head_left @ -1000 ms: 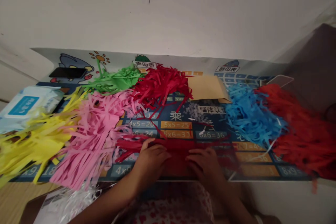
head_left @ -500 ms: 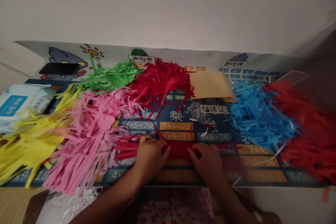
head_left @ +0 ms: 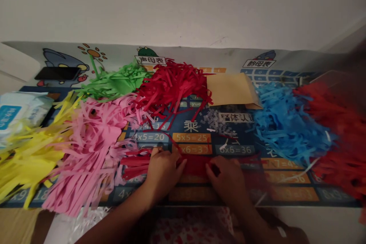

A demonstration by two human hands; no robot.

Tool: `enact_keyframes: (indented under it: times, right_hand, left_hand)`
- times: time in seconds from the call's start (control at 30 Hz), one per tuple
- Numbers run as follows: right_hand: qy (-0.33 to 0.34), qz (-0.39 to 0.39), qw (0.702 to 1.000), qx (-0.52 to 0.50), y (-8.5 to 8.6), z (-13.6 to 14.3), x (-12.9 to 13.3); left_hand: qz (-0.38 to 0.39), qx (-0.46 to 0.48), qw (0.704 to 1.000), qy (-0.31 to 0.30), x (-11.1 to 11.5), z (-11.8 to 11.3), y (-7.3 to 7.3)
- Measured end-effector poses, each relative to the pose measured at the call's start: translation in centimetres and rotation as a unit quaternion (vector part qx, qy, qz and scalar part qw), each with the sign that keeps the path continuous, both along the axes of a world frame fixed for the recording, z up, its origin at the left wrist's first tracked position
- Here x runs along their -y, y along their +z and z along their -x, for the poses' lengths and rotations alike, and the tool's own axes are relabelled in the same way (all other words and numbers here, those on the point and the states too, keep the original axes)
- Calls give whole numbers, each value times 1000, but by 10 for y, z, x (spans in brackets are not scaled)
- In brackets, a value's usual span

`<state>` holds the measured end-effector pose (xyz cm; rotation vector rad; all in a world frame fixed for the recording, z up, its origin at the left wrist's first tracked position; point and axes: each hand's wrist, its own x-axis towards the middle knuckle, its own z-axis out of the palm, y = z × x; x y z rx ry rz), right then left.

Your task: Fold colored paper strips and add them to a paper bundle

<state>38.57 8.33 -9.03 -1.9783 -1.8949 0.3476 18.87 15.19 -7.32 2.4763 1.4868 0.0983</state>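
Observation:
A strip of red fringed paper lies across the mat in front of me, with cut strands spreading out at its left and right ends. My left hand is closed on its left part, thumb and fingers pinching the uncut middle band. At the right side of that band, my right hand pinches the paper between thumb and forefinger. Just beyond my hands is a loose pile of red paper fringe. Pink paper fringe lies to the left of my left hand, close to the strip's left strands.
Green fringe, yellow fringe, blue fringe and orange-red fringe cover both sides. A tan envelope, paper scraps, a phone and a wipes pack lie on the printed mat. A wall stands behind.
The view has shifted slightly. Both hands keep their pinch on the red paper in nearly the same place; nothing is let go or picked up.

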Motion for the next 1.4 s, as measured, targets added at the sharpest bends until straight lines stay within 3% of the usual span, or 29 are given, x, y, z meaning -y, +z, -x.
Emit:
enact_keyframes:
  times: [0.13, 0.23, 0.33, 0.4, 0.53, 0.7, 0.87, 1.1, 1.2, 1.27, 1.33, 1.4]
  right_hand:
    - [-23, -9, 1000, -7, 2, -5, 0]
    - [-36, -85, 996, 22, 13, -15, 7]
    - [90, -120, 986, 67, 26, -24, 19]
    - [172, -121, 973, 95, 28, -26, 24]
    - [176, -159, 967, 99, 19, -27, 23]
    - [124, -173, 976, 51, 11, -33, 13]
    - [136, -182, 972, 53, 12, -36, 14]
    - [169, -221, 955, 106, 3, -44, 18]
    - [188, -202, 949, 151, 12, -63, 20]
    - [144, -172, 959, 173, 29, -71, 23]
    - [98, -154, 969, 168, 48, -65, 27]
    - [113, -150, 973, 137, 58, -44, 31]
  left_hand:
    - [-49, 36, 998, -4, 2, -3, 1]
    - [-118, 77, 982, -124, 0, -2, -1]
    - [-114, 71, 953, -271, -3, 4, -1]
    - [-97, 48, 946, -307, -4, 7, 3]
    - [-101, 36, 954, -279, 1, 7, 8]
    - [-140, 70, 955, -253, 4, 3, -6]
    - [-176, 67, 950, -249, 4, 9, -16]
    - [-216, 90, 935, -267, -1, 16, -12]
    - [-219, 87, 937, -258, 0, 15, -12]
    - [-224, 91, 937, -252, 2, 14, -12]
    - [-224, 89, 937, -252, 4, 13, -12]
    - [-218, 82, 939, -252, 5, 12, -12]
